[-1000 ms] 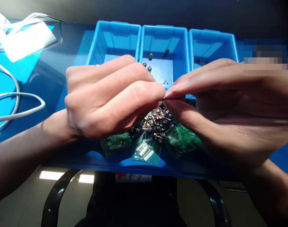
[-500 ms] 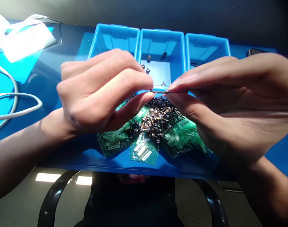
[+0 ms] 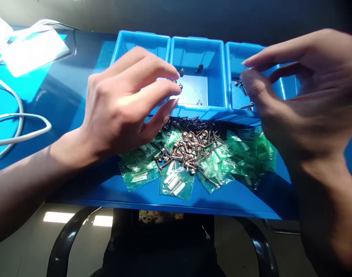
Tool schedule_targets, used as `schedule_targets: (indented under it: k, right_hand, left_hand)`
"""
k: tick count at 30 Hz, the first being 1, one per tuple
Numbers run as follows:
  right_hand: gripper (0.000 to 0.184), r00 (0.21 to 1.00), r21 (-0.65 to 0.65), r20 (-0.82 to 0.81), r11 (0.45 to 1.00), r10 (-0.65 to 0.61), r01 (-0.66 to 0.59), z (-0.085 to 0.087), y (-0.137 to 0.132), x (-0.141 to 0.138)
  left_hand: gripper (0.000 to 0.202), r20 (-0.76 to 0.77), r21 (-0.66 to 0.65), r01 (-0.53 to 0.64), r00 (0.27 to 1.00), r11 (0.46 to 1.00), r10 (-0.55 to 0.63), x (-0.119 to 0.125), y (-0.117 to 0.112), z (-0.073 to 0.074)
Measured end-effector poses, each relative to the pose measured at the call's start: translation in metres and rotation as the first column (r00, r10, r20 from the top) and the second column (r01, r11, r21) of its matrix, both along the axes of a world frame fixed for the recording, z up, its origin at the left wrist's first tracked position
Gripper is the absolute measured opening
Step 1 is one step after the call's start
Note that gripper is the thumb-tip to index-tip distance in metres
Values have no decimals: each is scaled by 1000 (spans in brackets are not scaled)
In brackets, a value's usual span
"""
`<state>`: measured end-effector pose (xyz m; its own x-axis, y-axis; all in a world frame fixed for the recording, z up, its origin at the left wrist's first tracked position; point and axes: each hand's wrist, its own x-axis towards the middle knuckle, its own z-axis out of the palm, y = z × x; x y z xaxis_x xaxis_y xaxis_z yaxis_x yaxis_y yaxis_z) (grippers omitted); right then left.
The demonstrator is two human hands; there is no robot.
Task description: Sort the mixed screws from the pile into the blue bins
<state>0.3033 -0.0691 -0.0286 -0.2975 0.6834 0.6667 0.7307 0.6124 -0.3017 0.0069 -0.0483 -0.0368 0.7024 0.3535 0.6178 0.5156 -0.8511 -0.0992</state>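
Observation:
My left hand (image 3: pixel 124 100) hovers in front of the left and middle bins, its fingers parted and nothing visible between them. Over the right blue bin (image 3: pixel 226 65) is my right hand (image 3: pixel 297 84), with thumb and index fingertip slightly apart and no screw showing between them. Several dark screws (image 3: pixel 242 87) lie in that bin, partly hidden by my thumb. The middle blue bin (image 3: pixel 216 84) holds several short hex-head screws (image 3: pixel 199 68). Below the bins is a mixed pile of screws (image 3: pixel 190 148), some brassy and some dark, resting on green plastic packets (image 3: pixel 176 184).
The left blue bin (image 3: pixel 144 38) is partly behind my left hand. White cables (image 3: pixel 20 111) and a bright white object (image 3: pixel 34 50) occupy the table's left side. A black chair's armrests (image 3: pixel 62 242) curve below the blue table's front edge (image 3: pixel 164 206).
The screw pinched between both hands is no longer seen there. My right hand has moved up and right to the right bin. The left hand's fingers have spread apart.

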Motion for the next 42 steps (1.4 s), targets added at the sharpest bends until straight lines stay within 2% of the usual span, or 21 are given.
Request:
schedule_targets:
  k: [2,5,8,12,16,20,25,28,31,34,37,42]
  right_hand:
    - [28,996,48,81,998,-38,35,0,0,-5]
    - [26,976,38,216,999,22,-31,0,-2,-12]
    - [23,951,51,309,998,31,-49,-1,-2,-12]
    - [13,959,-28,280,999,30,-24,-3,-2,-10]
    - [3,970,-5,231,997,70,-71,-8,-4,-11]
    - [4,971,20,202,991,125,-132,-11,-4,-11]
    - [4,957,23,266,992,115,-126,-11,-4,-12]
    - [9,959,74,265,989,102,-126,-6,-8,-16]
    - [22,929,83,243,948,279,-307,-1,-17,-26]
    - [22,829,-43,286,871,480,-489,-1,-27,-41]
    - [16,779,-116,377,860,501,-497,-6,-33,-53]
    - [16,774,-74,395,857,494,-510,-11,-30,-53]
  left_hand:
    - [23,-19,-34,16,1000,999,-17,-2,2,-4]
    - [22,-12,-37,30,999,999,-31,-6,3,-6]
    - [22,-2,-62,33,999,998,-33,-10,2,-3]
    - [20,-4,-104,24,1000,994,-25,-8,0,3]
    - [14,40,-80,-4,999,997,7,-3,-1,3]
    - [15,69,-12,18,997,1000,-18,-5,0,-2]
    - [17,66,-19,8,998,1000,-7,-8,1,-5]
    - [15,67,-25,0,998,1000,2,-6,0,-3]
    - [13,86,-33,10,996,999,-7,-6,0,-4]
    - [14,65,-11,21,998,1000,-20,-9,0,-6]
    - [15,63,-4,31,998,1000,-31,-11,0,-7]
    - [14,73,-23,22,997,999,-20,-7,-2,-4]
